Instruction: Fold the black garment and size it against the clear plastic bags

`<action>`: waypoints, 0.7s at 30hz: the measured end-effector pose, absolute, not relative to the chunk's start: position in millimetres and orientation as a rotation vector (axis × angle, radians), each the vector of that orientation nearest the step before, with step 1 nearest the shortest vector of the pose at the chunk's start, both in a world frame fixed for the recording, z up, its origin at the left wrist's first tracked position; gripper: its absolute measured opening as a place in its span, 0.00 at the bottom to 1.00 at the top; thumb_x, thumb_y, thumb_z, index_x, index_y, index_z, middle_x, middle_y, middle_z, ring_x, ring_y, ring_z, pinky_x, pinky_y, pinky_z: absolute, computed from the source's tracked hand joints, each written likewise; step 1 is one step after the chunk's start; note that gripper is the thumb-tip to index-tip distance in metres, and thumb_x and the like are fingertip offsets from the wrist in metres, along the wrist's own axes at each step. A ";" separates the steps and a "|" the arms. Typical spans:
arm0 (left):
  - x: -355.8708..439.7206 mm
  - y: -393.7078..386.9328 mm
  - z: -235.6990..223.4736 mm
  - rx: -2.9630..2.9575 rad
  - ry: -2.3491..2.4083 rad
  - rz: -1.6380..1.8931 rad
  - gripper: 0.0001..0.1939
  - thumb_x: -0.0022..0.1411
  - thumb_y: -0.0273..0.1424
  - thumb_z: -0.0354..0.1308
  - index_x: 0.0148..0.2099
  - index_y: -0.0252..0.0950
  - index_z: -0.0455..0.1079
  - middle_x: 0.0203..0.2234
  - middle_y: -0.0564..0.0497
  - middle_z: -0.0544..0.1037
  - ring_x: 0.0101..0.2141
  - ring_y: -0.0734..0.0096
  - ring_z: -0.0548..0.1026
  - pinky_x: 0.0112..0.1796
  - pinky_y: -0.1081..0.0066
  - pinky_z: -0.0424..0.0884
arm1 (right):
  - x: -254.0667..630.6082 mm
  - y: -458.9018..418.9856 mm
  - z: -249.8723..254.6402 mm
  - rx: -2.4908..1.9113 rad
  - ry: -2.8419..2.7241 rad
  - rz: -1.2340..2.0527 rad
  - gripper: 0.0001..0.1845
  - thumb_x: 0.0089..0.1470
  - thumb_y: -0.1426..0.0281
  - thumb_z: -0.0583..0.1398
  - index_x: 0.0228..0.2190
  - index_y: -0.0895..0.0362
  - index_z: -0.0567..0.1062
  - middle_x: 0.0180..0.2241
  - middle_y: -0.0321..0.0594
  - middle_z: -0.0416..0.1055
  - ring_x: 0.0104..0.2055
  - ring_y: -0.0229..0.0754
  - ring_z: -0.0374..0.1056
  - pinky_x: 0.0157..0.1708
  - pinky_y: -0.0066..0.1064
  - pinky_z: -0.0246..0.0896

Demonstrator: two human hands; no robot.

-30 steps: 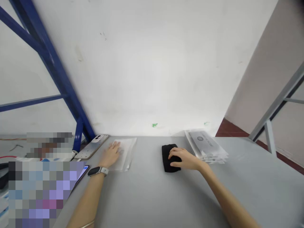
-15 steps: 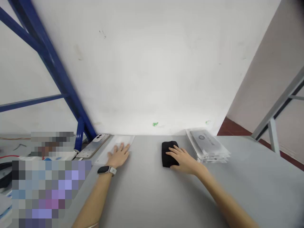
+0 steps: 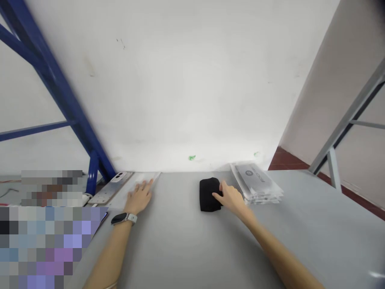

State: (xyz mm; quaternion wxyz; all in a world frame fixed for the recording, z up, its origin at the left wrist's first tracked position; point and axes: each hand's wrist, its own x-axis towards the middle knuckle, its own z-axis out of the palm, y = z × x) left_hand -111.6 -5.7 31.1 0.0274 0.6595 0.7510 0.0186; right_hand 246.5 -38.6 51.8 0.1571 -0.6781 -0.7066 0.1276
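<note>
My L hand (image 3: 140, 197) lies flat, fingers spread, on the clear poly bag (image 3: 143, 181) at the grey table's (image 3: 186, 241) far edge. R hand (image 3: 231, 197) is open, fingertips on folded black cloth (image 3: 209, 194), near bagged stack (image 3: 255, 182). Slick bag cd slide off if pushed.

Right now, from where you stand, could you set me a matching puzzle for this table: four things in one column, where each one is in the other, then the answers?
Things:
1. left hand
2. right hand
3. smartwatch
4. stack of clear plastic packets

Places:
A. at the far edge of the table, right of the cloth
B. fingers against a black folded cloth
C. around the left wrist
D. on a clear plastic sheet

Pairs: 1-D, 2-B, 3-C, 4-A
</note>
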 end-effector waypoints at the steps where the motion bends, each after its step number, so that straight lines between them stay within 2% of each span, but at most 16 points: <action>1: -110.6 -5.7 32.1 2.038 2.315 0.047 0.31 0.66 0.29 0.36 0.70 0.40 0.39 0.68 0.42 0.46 0.66 0.47 0.46 0.58 0.41 0.51 | 246.0 -37.9 49.3 -1.927 -2.005 0.377 0.11 0.55 0.61 0.56 0.36 0.55 0.65 0.28 0.39 0.69 0.31 0.47 0.68 0.25 0.31 0.53; 4: -104.9 -6.0 35.2 2.033 2.323 0.064 0.31 0.66 0.30 0.37 0.70 0.39 0.38 0.68 0.42 0.45 0.66 0.48 0.45 0.58 0.42 0.51 | 247.0 -35.3 44.3 -1.863 -1.894 0.405 0.08 0.52 0.66 0.57 0.35 0.53 0.64 0.26 0.36 0.67 0.29 0.45 0.66 0.25 0.30 0.52; 8: -92.0 -6.7 38.5 2.103 2.280 0.162 0.31 0.67 0.35 0.38 0.70 0.41 0.39 0.68 0.43 0.44 0.66 0.48 0.43 0.60 0.43 0.48 | 250.1 -35.0 49.6 -1.721 -1.617 0.347 0.10 0.49 0.70 0.54 0.37 0.53 0.64 0.26 0.33 0.65 0.28 0.42 0.65 0.27 0.30 0.54; 11: -84.0 -6.5 38.7 2.178 2.241 0.221 0.30 0.68 0.38 0.38 0.70 0.42 0.42 0.68 0.45 0.44 0.66 0.47 0.43 0.60 0.43 0.47 | 245.0 -42.6 61.0 -1.478 -1.562 0.299 0.12 0.50 0.68 0.54 0.39 0.53 0.64 0.26 0.33 0.64 0.29 0.42 0.64 0.30 0.32 0.57; 16: -81.1 -4.9 37.6 2.209 2.242 0.227 0.30 0.68 0.40 0.37 0.69 0.40 0.45 0.68 0.43 0.46 0.66 0.45 0.44 0.59 0.43 0.48 | 226.7 -61.5 75.0 -1.065 -1.725 0.551 0.12 0.59 0.62 0.52 0.43 0.53 0.65 0.30 0.35 0.69 0.32 0.40 0.67 0.36 0.31 0.61; 18: -81.2 -4.7 37.9 2.204 2.252 0.220 0.30 0.68 0.41 0.37 0.69 0.39 0.46 0.68 0.42 0.47 0.66 0.45 0.45 0.59 0.44 0.48 | 224.9 -63.0 73.8 -1.184 -1.768 0.475 0.12 0.60 0.62 0.50 0.44 0.53 0.65 0.30 0.36 0.70 0.33 0.41 0.67 0.35 0.32 0.61; 21: -78.9 -5.3 38.8 2.200 2.249 0.211 0.30 0.68 0.41 0.37 0.69 0.38 0.47 0.68 0.42 0.47 0.66 0.45 0.44 0.60 0.44 0.47 | 229.5 -56.0 63.6 -1.562 -1.907 0.200 0.17 0.59 0.60 0.53 0.47 0.55 0.65 0.34 0.41 0.71 0.37 0.46 0.68 0.37 0.35 0.60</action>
